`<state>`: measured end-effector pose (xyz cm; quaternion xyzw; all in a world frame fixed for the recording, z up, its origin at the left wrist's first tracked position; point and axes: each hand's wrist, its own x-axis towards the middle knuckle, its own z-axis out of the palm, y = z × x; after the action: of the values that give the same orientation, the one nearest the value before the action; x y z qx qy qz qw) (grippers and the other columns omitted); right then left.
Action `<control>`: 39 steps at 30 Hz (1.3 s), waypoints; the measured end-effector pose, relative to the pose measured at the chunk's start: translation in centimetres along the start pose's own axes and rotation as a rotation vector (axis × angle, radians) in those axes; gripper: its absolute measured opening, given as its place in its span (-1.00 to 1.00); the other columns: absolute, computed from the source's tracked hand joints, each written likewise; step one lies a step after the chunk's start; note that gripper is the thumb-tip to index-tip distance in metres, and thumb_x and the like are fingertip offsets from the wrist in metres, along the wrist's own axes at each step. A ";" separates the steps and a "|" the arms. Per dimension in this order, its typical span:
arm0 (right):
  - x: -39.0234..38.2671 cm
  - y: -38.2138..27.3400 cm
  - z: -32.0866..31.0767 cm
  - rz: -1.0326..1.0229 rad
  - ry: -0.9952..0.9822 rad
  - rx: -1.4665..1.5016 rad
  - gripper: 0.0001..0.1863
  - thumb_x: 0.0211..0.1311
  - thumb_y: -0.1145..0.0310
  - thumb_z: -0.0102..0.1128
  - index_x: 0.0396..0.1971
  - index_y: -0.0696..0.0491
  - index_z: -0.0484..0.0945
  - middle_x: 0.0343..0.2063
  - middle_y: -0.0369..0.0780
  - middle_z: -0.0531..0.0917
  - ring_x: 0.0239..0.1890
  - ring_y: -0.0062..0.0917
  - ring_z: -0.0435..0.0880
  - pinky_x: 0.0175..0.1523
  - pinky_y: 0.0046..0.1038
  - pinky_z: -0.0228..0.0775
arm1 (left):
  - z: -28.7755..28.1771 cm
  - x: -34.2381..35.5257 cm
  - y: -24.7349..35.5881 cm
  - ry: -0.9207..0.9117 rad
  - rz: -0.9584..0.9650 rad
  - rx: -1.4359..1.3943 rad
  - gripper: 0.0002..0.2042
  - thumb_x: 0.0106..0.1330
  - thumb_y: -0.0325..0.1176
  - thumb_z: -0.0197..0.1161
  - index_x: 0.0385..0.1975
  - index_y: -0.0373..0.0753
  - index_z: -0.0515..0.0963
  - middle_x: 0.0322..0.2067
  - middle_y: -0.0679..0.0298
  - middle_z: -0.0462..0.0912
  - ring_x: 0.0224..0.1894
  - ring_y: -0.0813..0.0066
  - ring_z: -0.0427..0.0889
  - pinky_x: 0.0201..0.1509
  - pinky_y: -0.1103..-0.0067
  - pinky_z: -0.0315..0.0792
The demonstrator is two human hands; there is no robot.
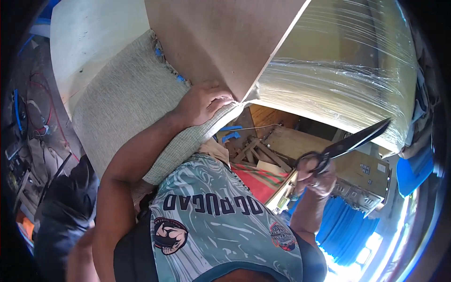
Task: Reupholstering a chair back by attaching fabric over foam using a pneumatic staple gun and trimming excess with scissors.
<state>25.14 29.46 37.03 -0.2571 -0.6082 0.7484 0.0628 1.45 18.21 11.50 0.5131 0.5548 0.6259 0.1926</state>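
Note:
My left hand (206,101) has its fingers curled over the edge of beige woven fabric (117,89), at the lower corner of a brown wooden board (216,33). The fabric covers a curved padded piece beside a pale board (84,28), with frayed edges and blue bits along their junction. My right hand (312,176) grips large black-handled scissors (354,141) by the handles, blades pointing up to the right below a plastic-wrapped foam piece (343,70). My left fingertips are partly hidden at the fabric's folded edge.
Below are wooden scraps (253,155), a red striped cloth (253,183) and a worn beige cabinet (366,178). Blue cloth (345,232) hangs at lower right. Red hoses (47,108) and dark clutter lie on the left floor. A dark-clothed leg (56,221) shows at lower left.

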 end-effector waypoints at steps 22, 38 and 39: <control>0.3 6.4 6.8 0.805 0.273 -0.022 -0.63 0.41 0.12 0.08 -0.37 0.17 0.51 -0.71 -0.27 0.57 -0.81 -0.75 0.42 -0.73 -0.75 0.15 | 0.4 -1.7 0.0 0.057 0.250 0.033 -0.71 -0.07 -0.55 0.42 -0.28 -0.25 0.59 -0.35 0.25 0.60 -0.33 0.30 0.62 -0.29 0.47 0.54; 1.9 9.6 8.3 0.811 0.407 -0.206 -0.81 0.37 0.31 0.11 -0.34 0.13 0.53 -0.66 -0.37 0.51 -0.70 -0.78 0.42 -0.64 -0.72 0.17 | -0.3 -2.2 0.0 -0.079 0.267 0.005 -0.71 -0.06 -0.55 0.34 -0.26 -0.24 0.62 -0.29 0.23 0.63 -0.33 0.30 0.62 -0.26 0.45 0.55; 1.6 9.6 8.2 0.769 0.449 -0.112 -0.81 0.37 0.30 0.11 -0.35 0.12 0.52 -0.66 -0.37 0.51 -0.70 -0.79 0.42 -0.64 -0.72 0.16 | -0.2 -2.4 -0.3 -0.084 0.261 0.006 -0.71 -0.06 -0.55 0.34 -0.26 -0.24 0.62 -0.29 0.23 0.63 -0.33 0.30 0.62 -0.26 0.45 0.55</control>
<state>22.08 20.45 28.50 -0.6235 -0.4792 0.6090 -0.1032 2.14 16.24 10.20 0.6073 0.4767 0.6219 0.1309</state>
